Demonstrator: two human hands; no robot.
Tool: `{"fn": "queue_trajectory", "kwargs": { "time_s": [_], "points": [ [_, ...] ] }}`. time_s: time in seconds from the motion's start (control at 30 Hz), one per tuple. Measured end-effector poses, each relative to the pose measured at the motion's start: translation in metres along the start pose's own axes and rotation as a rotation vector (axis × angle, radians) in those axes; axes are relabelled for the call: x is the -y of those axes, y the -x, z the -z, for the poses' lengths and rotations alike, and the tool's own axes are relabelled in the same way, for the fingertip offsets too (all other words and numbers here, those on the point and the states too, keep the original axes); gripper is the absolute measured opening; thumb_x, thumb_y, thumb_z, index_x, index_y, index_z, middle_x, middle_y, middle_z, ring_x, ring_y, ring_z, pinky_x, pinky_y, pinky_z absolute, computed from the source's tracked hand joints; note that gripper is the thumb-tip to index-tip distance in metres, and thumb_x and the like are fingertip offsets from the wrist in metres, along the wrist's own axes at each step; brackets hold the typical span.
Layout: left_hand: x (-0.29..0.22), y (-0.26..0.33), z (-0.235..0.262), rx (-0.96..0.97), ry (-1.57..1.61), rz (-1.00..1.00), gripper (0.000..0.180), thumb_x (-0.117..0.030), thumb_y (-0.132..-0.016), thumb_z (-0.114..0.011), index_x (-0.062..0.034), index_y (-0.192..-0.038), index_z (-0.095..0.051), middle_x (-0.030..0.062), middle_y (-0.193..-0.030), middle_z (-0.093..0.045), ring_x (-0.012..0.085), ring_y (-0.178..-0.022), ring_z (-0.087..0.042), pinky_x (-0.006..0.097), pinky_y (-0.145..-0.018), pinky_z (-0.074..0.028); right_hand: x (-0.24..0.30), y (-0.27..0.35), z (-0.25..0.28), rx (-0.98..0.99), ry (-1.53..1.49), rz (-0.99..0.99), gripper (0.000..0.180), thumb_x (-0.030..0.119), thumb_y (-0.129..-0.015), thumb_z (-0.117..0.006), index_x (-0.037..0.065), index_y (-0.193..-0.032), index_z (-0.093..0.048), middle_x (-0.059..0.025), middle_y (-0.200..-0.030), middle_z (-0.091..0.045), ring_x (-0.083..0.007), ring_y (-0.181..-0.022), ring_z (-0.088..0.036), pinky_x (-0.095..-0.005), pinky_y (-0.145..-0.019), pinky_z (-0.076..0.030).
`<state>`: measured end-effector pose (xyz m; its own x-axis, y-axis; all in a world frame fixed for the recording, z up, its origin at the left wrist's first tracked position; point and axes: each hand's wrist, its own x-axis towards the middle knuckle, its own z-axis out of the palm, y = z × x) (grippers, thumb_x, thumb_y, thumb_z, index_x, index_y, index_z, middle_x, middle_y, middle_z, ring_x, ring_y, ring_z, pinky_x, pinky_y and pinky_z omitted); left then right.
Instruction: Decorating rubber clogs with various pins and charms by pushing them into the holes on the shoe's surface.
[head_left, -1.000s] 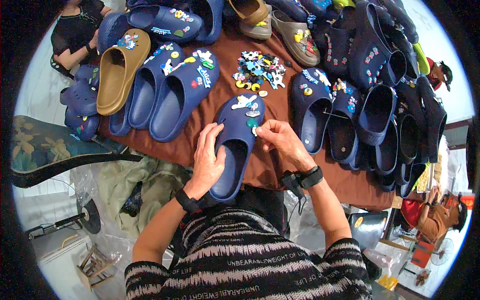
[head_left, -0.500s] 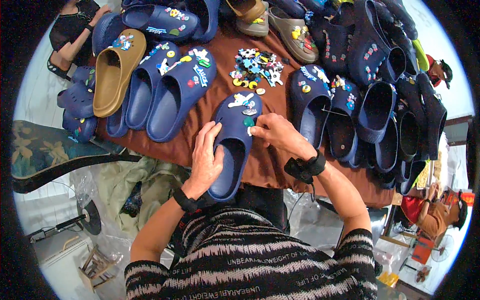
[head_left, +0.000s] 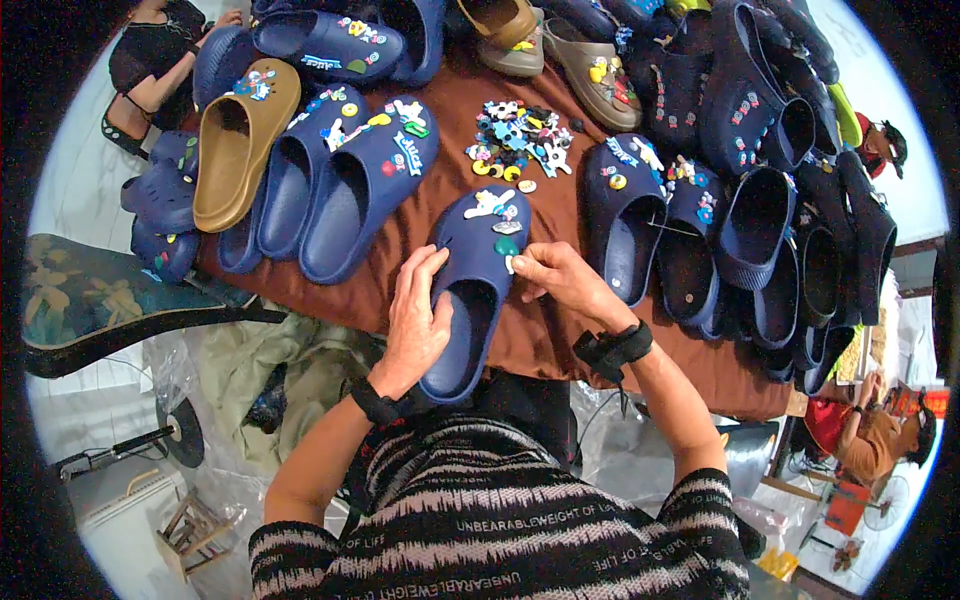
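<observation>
A navy blue clog lies at the near edge of the brown cloth, its toe pointing away from me and its heel toward my body. My left hand grips its left side, fingers over the upper and thumb at the opening. On the toe sit a white figure charm, a small silvery charm and a green oval charm. Between the thumb and fingertips of my right hand is a small white charm, against the clog's right side. Its underside is hidden.
Loose, colourful shoe charms lie piled beyond the clog on the brown cloth. Decorated blue clogs and a tan clog stand at left, more dark clogs at right. Other people are at the far left and right edges.
The view has shifted slightly. My right hand's fingers have turned a little at the clog's right side, still pinching the white charm. My left hand keeps its grip.
</observation>
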<state>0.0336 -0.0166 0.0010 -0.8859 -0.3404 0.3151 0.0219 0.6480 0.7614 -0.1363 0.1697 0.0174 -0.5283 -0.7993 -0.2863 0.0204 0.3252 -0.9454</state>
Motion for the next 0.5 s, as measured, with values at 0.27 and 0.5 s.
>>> {"fn": "queue_trajectory", "kwargs": {
  "time_s": [0.27,0.5],
  "points": [
    [0.001,0.000,0.001,-0.015,0.029,0.008,0.057,0.009,-0.082,-0.058,-0.0038,-0.138,-0.049,0.0199,-0.142,-0.047,0.0400,-0.133,-0.046,0.046,-0.113,-0.037,-0.012,-0.050,0.039,-0.502,0.438,0.143,0.022,0.017,-0.096,-0.060,-0.003,-0.102,-0.065,-0.0265,-0.094,-0.070,-0.0442,-0.091,-0.068,-0.0479,-0.078,-0.053],
    [-0.001,0.001,0.001,-0.008,0.048,0.021,0.059,0.010,-0.081,-0.059,-0.0037,-0.137,-0.050,0.0211,-0.142,-0.047,0.0405,-0.134,-0.046,0.046,-0.114,-0.037,-0.011,-0.085,0.037,-0.543,0.618,0.159,0.025,0.026,-0.097,-0.061,0.006,-0.112,-0.067,-0.0230,-0.103,-0.071,-0.0412,-0.099,-0.067,-0.0488,-0.085,-0.052]
  ]
}}
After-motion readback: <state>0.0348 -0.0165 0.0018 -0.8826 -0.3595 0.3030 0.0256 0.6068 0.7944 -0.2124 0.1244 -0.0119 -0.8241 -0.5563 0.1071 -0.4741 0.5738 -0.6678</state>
